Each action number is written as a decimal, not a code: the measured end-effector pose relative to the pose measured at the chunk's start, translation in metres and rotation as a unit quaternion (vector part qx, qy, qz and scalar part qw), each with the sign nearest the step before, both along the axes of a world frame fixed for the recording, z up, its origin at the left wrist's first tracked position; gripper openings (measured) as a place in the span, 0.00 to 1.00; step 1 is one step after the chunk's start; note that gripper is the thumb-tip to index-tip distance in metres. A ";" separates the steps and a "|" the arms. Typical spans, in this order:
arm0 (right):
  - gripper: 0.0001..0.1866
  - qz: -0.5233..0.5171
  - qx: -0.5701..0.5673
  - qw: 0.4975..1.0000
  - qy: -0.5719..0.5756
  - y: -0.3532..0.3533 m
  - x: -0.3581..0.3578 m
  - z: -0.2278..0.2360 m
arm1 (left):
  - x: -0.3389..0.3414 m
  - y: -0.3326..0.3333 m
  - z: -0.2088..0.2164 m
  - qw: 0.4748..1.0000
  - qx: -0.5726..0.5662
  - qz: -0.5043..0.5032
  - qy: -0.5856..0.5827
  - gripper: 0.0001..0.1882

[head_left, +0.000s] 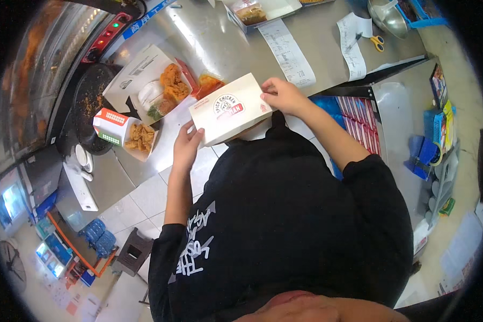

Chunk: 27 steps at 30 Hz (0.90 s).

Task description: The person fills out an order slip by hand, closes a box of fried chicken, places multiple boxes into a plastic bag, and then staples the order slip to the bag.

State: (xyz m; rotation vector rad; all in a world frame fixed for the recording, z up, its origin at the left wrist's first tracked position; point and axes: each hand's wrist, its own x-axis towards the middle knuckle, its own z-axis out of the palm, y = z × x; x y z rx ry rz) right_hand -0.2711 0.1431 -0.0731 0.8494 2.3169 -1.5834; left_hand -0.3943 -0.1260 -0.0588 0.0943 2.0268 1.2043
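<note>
A closed white cardboard food box (233, 104) with a round printed emblem sits at the counter's near edge. My left hand (188, 138) holds its left end, thumb on the lid. At the opposite end my right hand (282, 96) grips the far right corner. Just beyond the box lies a clear packet of red-orange sauce (209, 85). To the left stands an open meal box (124, 86) holding fried chicken (173, 81) and a white wrapped portion (151, 95). Nearer me, a small printed carton (111, 126) lies tipped with fried chicken pieces (140, 138) at its mouth.
Paper receipts (288, 53) lie on the steel counter (198, 32), with yellow-handled scissors (378, 43) beside one. Another open box (263, 12) stands at the far edge. A heated glass cabinet (43, 64) is at the left. Stacked red-and-white packages (357, 123) fill a shelf at right.
</note>
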 end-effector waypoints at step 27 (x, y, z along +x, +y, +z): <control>0.25 0.422 0.316 0.802 0.279 0.003 -0.014 -0.007 | 0.023 0.019 -0.027 0.783 -0.059 -0.384 0.485 0.27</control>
